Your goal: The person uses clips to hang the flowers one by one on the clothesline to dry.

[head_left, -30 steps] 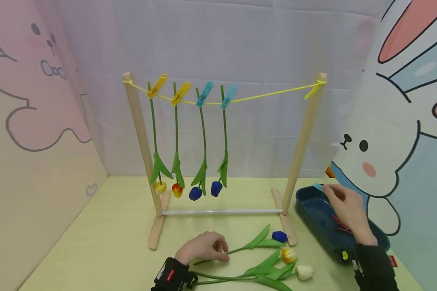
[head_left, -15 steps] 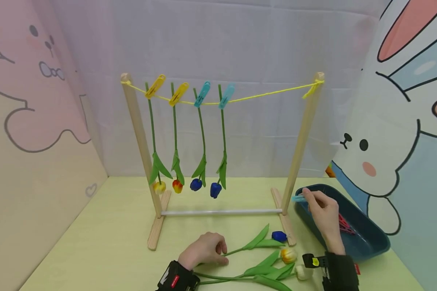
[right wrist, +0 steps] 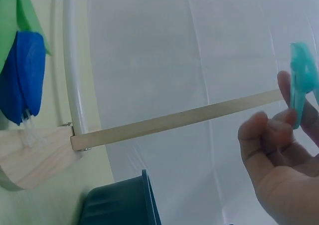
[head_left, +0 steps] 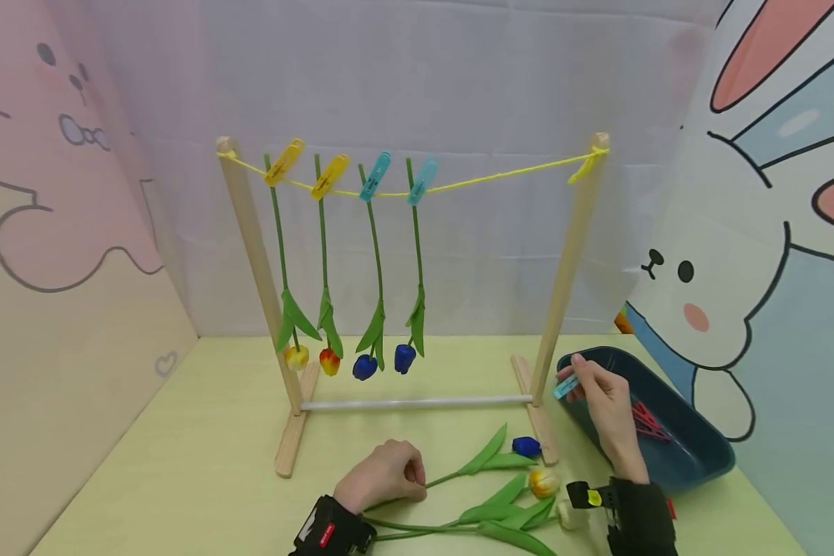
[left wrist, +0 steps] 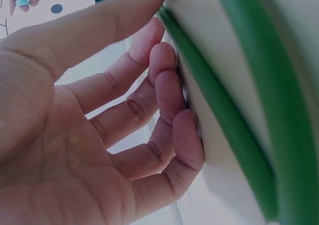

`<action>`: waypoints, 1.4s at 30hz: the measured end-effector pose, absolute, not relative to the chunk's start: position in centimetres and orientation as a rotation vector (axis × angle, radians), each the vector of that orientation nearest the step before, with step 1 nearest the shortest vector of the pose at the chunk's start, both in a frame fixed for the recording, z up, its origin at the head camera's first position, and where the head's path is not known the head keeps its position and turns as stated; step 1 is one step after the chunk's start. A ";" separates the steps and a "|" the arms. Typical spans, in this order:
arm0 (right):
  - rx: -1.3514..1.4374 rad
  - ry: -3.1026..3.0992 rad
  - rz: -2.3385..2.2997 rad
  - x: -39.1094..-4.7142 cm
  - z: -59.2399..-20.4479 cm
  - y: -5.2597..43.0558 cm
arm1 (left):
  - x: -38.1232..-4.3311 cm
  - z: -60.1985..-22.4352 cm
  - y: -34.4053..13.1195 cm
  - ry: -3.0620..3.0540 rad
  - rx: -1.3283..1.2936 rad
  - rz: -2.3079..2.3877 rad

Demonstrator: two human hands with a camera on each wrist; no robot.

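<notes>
The left hand (head_left: 384,477) lies low in the middle of the frame, palm down, its thumb and forefinger pinching the stem of a blue tulip (head_left: 485,454) while the other fingers curl loosely; the left wrist view shows thumb and forefinger tips meeting at the end of the green stem. That tulip lies on the table (head_left: 181,479) at lower centre, its head pointing right, above a yellow-orange tulip (head_left: 544,483) and a white tulip (head_left: 571,515). At right, the right hand (head_left: 608,409) is raised over the left rim of a dark blue bin (head_left: 695,471), forearm coming up from the lower right, thumb and fingers gripping a light blue clothespin (head_left: 566,387) that points down and left. Red clothespins (head_left: 648,421) lie in the bin. Compared with one second ago, the right hand has come left and down from above the bin's far part, so the red clothespins show more plainly. The left hand has stayed in nearly the same spot, but its thumb and forefinger have closed together. Four tulips remain clipped along the yellow line (head_left: 507,174) in the upper half.
</notes>
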State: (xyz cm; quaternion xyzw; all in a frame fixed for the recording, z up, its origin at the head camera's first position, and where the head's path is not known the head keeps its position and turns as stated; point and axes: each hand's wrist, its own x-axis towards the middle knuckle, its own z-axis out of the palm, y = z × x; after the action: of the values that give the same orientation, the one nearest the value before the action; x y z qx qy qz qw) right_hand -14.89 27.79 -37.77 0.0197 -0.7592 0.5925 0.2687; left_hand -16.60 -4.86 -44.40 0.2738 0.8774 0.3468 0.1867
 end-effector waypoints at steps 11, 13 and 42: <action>0.192 -1.942 1.839 -14.6 -37.7 27.9 | -16.6 -44.3 -5.0 2.480 0.766 0.981; 0.179 -1.941 1.857 -14.5 -37.7 27.9 | -16.5 -44.3 -5.0 2.480 0.763 0.982; 0.158 -1.965 1.915 -14.5 -37.9 28.2 | -16.9 -44.0 -5.2 2.513 0.800 0.934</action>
State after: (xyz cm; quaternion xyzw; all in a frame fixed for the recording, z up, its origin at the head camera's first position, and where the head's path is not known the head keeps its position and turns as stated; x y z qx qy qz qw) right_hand -14.47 28.16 -37.91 0.0562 -0.7012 0.6834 0.1952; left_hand -16.90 -5.25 -43.97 0.2818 0.8850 0.3289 0.1709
